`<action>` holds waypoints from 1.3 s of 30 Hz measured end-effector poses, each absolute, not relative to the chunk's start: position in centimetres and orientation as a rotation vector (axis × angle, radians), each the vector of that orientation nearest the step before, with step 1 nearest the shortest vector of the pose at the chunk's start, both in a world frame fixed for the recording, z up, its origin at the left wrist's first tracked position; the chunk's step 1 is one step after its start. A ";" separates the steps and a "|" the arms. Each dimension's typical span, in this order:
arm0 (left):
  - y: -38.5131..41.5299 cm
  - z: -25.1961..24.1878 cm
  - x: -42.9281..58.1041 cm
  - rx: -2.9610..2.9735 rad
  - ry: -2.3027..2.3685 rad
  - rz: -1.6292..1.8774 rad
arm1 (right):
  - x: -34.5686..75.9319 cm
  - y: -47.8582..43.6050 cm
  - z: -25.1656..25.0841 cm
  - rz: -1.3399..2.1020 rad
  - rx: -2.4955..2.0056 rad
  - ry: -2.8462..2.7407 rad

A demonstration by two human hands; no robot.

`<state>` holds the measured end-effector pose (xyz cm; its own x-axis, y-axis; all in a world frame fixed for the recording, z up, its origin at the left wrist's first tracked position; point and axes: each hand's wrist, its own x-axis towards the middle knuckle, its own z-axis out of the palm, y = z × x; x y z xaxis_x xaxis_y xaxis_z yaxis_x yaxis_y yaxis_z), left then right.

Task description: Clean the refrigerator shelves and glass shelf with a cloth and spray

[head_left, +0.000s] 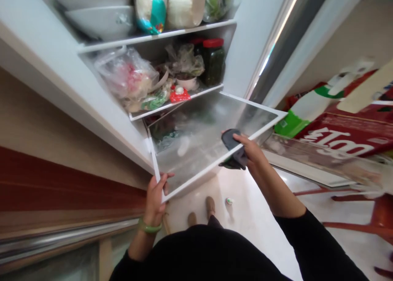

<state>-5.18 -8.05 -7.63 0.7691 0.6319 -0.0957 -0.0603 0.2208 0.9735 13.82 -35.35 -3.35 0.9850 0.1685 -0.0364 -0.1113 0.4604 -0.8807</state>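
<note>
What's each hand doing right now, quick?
Left hand: closed on the glass shelf frame, near its front corner.
Right hand: holding a dark cloth at the shelf's front edge.

Glass shelf (199, 139): one, between left hand (155, 193) and right hand (250, 149)
Cloth (230, 138): one, in the right hand
Bracelet (150, 228): one, by the left hand
Shoes (210, 205): two, below the hands
Red-lidded jars (214, 64): two, beyond the right hand (one mostly hidden)
</note>
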 end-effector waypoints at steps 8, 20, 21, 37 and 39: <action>-9.2 -4.6 -8.4 1.287 0.589 0.441 | 10.9 -37.7 -2.5 0.187 -1.230 0.024; -7.1 -3.1 -6.1 1.318 0.548 0.513 | 12.8 -34.7 -4.3 0.100 -1.138 -0.065; -6.9 -3.3 -5.7 1.323 0.541 0.520 | 13.2 -34.3 -4.4 0.103 -1.122 -0.051; -4.1 -3.6 -2.3 1.302 0.598 0.548 | 16.6 -30.8 -2.8 0.067 -1.043 -0.049; -4.0 -3.4 -2.1 1.298 0.605 0.526 | 16.8 -30.4 -2.6 0.066 -1.015 -0.032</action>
<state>-2.11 -4.02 -3.38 0.7366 0.6663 -0.1162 -0.0221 0.1953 0.9805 16.78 -30.45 -2.63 0.9975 0.0704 -0.0039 -0.0404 0.5256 -0.8498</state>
